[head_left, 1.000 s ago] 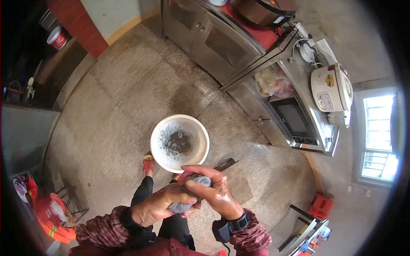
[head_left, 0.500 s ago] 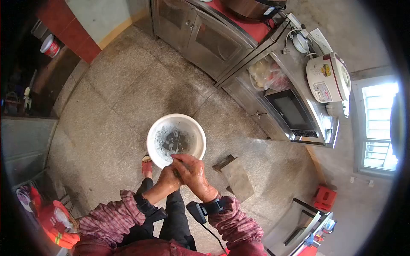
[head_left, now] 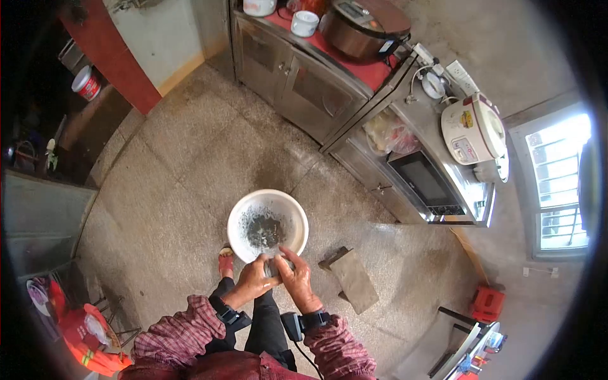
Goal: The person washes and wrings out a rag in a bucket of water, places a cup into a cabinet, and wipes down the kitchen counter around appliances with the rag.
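Observation:
A white basin (head_left: 300, 223) stands on the floor with dark, greyish wet stuff and splashes inside. Close to its near rim, my left hand (head_left: 251, 280) and my right hand (head_left: 299, 282) are together, both wet. Between them they grip a small greyish lump (head_left: 271, 268); its kind cannot be made out, as the fingers cover much of it. My left fingers curl around one side, while the right thumb and fingers press on the other.
A low wooden stool (head_left: 353, 280) is right of the basin. Steel cabinets (head_left: 323, 95) line the back, with a microwave (head_left: 425, 183) and a rice cooker (head_left: 472, 130) on the right. A red plastic stool (head_left: 487, 304) sits by the right wall.
The view has tilted up, showing more of the counter. My hands have parted slightly, so the greyish lump between them now shows. Pale foam in the basin looks reduced.

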Demonstrator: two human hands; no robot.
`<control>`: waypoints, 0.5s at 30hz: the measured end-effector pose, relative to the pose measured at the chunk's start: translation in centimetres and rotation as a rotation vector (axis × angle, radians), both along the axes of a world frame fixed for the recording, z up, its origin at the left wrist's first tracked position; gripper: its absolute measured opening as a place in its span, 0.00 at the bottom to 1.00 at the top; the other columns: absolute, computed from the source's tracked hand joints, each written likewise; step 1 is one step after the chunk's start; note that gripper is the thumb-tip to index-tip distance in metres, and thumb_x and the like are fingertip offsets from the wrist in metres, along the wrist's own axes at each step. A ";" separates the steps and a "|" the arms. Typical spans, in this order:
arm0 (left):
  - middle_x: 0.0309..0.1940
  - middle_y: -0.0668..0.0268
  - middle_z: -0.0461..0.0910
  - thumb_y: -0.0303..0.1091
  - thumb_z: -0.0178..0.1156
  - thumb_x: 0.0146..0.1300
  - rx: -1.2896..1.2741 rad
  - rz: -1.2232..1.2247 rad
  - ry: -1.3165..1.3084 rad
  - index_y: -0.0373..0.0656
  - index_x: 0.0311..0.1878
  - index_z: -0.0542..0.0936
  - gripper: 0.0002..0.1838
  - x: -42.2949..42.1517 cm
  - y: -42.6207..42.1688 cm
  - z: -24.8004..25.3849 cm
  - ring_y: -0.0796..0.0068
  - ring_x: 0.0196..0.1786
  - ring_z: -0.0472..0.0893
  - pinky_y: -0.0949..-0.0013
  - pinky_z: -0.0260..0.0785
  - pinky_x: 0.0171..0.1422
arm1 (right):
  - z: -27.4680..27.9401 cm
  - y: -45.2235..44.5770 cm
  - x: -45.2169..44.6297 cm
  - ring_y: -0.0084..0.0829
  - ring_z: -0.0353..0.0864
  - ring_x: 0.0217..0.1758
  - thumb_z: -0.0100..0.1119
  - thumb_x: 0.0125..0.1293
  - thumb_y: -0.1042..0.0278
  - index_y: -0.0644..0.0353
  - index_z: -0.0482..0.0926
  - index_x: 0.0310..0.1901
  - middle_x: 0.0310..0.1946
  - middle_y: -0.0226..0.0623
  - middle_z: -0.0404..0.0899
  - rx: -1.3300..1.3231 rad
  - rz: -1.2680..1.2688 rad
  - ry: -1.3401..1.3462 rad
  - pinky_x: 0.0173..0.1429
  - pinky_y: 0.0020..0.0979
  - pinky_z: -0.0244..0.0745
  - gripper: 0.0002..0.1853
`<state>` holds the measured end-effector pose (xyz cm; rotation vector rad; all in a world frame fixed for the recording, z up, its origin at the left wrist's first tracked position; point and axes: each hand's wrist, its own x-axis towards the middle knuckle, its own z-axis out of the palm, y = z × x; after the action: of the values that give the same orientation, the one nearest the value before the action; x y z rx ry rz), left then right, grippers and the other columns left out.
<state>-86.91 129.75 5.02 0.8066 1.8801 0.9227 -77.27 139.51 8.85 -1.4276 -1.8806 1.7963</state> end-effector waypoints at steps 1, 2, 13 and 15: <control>0.33 0.46 0.78 0.50 0.69 0.43 0.059 -0.018 0.001 0.37 0.45 0.69 0.33 0.1 -0.3 0.1 0.47 0.40 0.79 0.55 0.70 0.41 | 0.3 -0.3 0.9 0.29 0.77 0.43 0.57 0.59 0.60 0.63 0.75 0.51 0.39 0.44 0.79 0.159 0.112 0.015 0.49 0.29 0.71 0.21; 0.33 0.46 0.78 0.50 0.69 0.43 0.071 -0.019 0.009 0.37 0.45 0.69 0.33 0.1 -0.8 0.4 0.47 0.40 0.79 0.55 0.70 0.41 | 0.7 -0.8 1.5 0.29 0.77 0.43 0.57 0.59 0.60 0.63 0.75 0.51 0.39 0.44 0.79 0.171 0.111 0.023 0.49 0.29 0.71 0.21; 0.39 0.59 0.76 0.46 0.66 0.51 0.212 -0.125 -0.283 0.36 0.50 0.70 0.29 -1.9 -1.3 10.6 0.69 0.44 0.76 0.68 0.69 0.47 | 9.5 -1.9 2.7 0.20 0.74 0.35 0.59 0.59 0.65 0.68 0.73 0.52 0.34 0.35 0.79 -0.108 -0.011 0.190 0.39 0.23 0.71 0.22; 0.40 0.68 0.75 0.45 0.59 0.60 0.112 -0.051 -0.509 0.37 0.50 0.72 0.23 -3.0 -1.2 14.7 0.79 0.44 0.74 0.75 0.69 0.47 | 11.0 -2.0 2.4 0.14 0.70 0.26 0.59 0.58 0.66 0.68 0.73 0.53 0.29 0.30 0.78 -0.163 -0.088 0.231 0.29 0.19 0.67 0.22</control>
<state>-89.89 128.59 19.72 0.6089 1.3710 1.0896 -74.92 137.52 19.82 -1.2655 -1.5669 2.0127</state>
